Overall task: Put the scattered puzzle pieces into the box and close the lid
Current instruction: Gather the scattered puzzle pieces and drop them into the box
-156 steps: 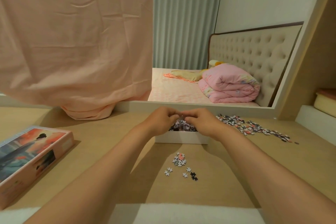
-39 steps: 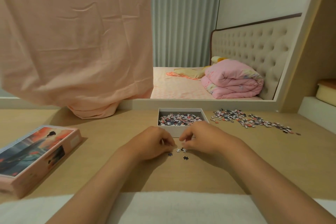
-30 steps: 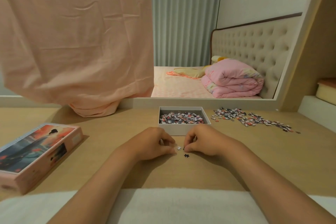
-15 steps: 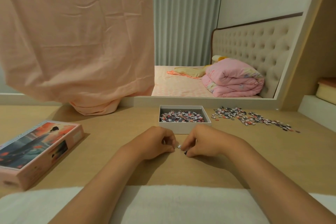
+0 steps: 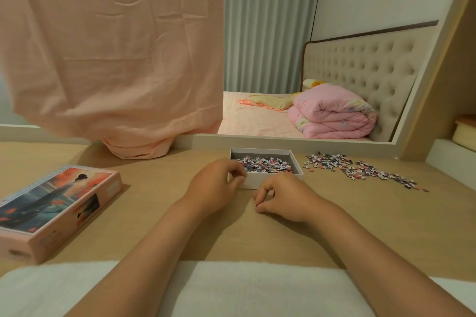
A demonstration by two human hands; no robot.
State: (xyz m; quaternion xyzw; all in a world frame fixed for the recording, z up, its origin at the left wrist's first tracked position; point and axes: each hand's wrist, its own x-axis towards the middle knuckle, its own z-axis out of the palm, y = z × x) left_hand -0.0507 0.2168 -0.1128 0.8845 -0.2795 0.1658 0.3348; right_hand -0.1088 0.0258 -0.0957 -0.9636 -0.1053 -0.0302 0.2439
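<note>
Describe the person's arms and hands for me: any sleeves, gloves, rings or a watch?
Both forearms are bare all the way to the bottom edge of the picture, with no sleeves showing. The left hand and right hand wear no gloves. No watch, bracelet or ring shows on the wrists and fingers that are visible.

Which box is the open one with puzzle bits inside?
The small white box in the middle, just beyond the hands. It has no top and is filled with loose pieces. The pink picture box on the left shows no pieces.
</note>
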